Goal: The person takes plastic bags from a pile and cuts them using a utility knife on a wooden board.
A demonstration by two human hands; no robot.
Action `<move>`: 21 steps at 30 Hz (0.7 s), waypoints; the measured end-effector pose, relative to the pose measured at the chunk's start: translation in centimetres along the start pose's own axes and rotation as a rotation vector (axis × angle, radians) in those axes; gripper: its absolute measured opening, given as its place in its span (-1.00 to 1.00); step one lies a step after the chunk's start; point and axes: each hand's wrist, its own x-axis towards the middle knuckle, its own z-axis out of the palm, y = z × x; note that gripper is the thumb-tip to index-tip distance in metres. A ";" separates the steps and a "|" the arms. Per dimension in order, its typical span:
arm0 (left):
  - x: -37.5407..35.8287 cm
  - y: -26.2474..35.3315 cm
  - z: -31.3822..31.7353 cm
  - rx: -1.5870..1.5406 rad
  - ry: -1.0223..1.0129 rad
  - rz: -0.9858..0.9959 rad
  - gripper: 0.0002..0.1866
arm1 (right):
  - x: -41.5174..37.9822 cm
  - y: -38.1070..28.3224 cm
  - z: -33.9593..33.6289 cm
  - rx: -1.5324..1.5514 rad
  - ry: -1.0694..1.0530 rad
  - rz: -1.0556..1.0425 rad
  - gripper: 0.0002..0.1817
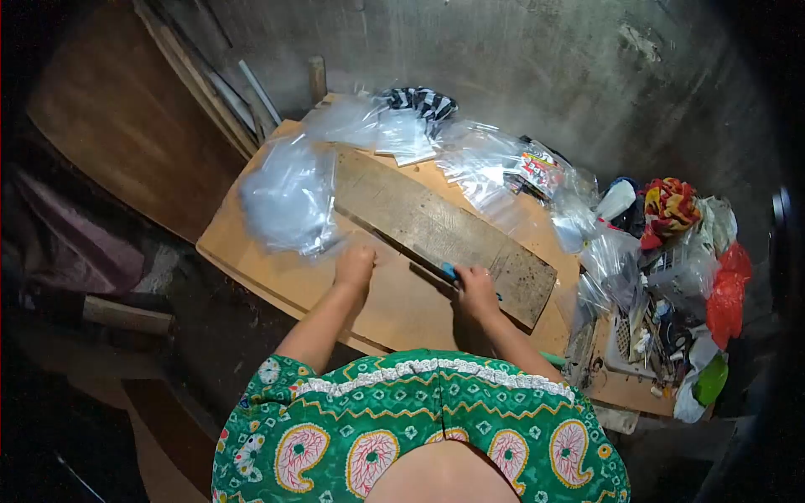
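My left hand [356, 267] is closed, with thin clear plastic film [334, 248] at its fingers. Just beyond it lies a heap of clear plastic bags [289, 197]. My right hand [478, 293] is wrapped round the blue handle of a knife [450, 271]; its long, narrow, dark blade points left along the near edge of a wooden board [436, 225]. The worn board lies slantwise across the tan tabletop [251, 239]. Part of the knife handle is hidden under my right fingers.
More clear plastic [478, 159] lies along the table's back edge, near a black-and-white cloth [423, 102]. At the right are a cluttered tray [625, 356], a red plastic bag [728, 293] and a colourful cloth [671, 210]. A concrete wall [520, 67] stands behind; a wooden panel [126, 117] leans at left.
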 end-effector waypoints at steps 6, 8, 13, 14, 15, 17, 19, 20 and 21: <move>-2.4 1.9 1.4 -0.153 0.083 -0.021 -0.87 | -1.9 -1.4 1.2 -0.016 -0.120 -0.108 -0.71; -2.1 2.2 1.6 -0.149 0.069 -0.031 -0.87 | -1.3 -1.0 1.6 -0.052 -0.105 -0.133 -0.71; -2.7 2.4 2.2 -0.125 0.089 -0.019 -0.86 | -1.3 -0.3 2.9 0.001 -0.053 -0.210 -0.71; -2.8 2.5 2.2 -0.103 0.105 0.004 -0.86 | -1.4 -0.2 2.9 0.001 -0.052 -0.210 -0.71; -2.8 2.6 2.2 -0.082 0.122 0.026 -0.86 | -1.5 -0.4 2.8 -0.014 -0.054 -0.215 -0.71; -2.8 2.7 1.9 -0.084 0.117 0.041 -0.87 | -1.5 -0.7 2.2 -0.028 -0.057 -0.221 -0.70; -3.1 2.8 1.8 -0.085 0.107 0.053 -0.87 | -1.6 -1.1 1.6 -0.030 -0.088 -0.164 -0.68; -3.1 3.0 1.8 -0.081 0.116 0.065 -0.87 | -1.6 -1.0 1.6 -0.031 -0.089 -0.164 -0.68; -3.1 3.1 1.9 -0.077 0.124 0.079 -0.88 | -1.5 -0.9 1.7 -0.028 -0.092 -0.163 -0.67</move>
